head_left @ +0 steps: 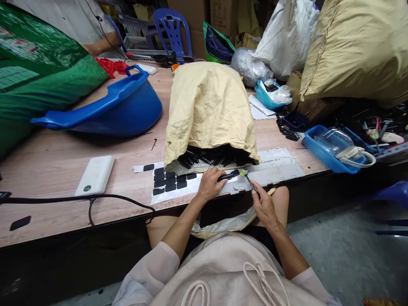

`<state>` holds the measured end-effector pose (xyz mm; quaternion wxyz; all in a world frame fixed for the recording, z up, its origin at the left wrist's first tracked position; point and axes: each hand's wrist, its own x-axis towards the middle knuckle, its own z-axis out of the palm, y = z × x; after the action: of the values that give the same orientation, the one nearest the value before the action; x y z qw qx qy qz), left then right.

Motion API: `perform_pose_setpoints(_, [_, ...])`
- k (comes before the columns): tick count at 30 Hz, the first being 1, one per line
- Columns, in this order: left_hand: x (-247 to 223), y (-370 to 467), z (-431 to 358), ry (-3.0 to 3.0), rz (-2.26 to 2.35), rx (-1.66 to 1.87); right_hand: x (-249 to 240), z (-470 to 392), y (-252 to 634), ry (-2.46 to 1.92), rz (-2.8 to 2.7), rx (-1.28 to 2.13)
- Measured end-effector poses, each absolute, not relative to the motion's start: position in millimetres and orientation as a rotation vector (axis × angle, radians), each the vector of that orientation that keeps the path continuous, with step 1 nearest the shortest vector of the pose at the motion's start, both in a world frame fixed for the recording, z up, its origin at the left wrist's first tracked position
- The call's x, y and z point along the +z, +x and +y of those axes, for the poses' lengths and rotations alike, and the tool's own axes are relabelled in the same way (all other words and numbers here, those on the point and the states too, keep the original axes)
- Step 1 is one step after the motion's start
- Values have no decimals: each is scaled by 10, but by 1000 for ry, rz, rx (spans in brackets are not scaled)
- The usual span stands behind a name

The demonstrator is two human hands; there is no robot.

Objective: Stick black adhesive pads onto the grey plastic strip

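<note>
My left hand (210, 183) is closed on a slim black plastic piece (230, 174) above the table's front edge. In my right hand (264, 207) is a small hammer-like tool (249, 182), with a thin metal shaft and a yellow-green head. That head is close to the far end of the black piece; whether they touch I cannot tell. A tan sack (212, 106) lies right ahead, its mouth towards me, with many black pieces (207, 156) inside. White backing sheets with black rounded-square stickers (170, 186) lie left of my left hand. Grey-white cardboard (279, 165) lies under the work.
On the left are a blue basin (127, 104), a white power bank (95, 175) with a black cable (121, 195), and a green sack (41, 80). Blue trays (338, 159) and large sacks (357, 51) crowd the right. Another person's arm (100, 46) shows at the back left.
</note>
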<state>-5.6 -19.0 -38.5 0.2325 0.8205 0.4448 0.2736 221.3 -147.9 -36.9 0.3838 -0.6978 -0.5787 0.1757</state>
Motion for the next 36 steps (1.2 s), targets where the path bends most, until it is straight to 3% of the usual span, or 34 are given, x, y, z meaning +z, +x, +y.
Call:
perform_pose_setpoints(13, [-397, -40, -188, 2215, 1231, 804, -144, -1462, 1930, -1517, -1561, 546])
perform_pose_setpoints(36, [-334, -25, -199, 2154, 1269, 778, -146, -1456, 1918, -1604, -1479, 677])
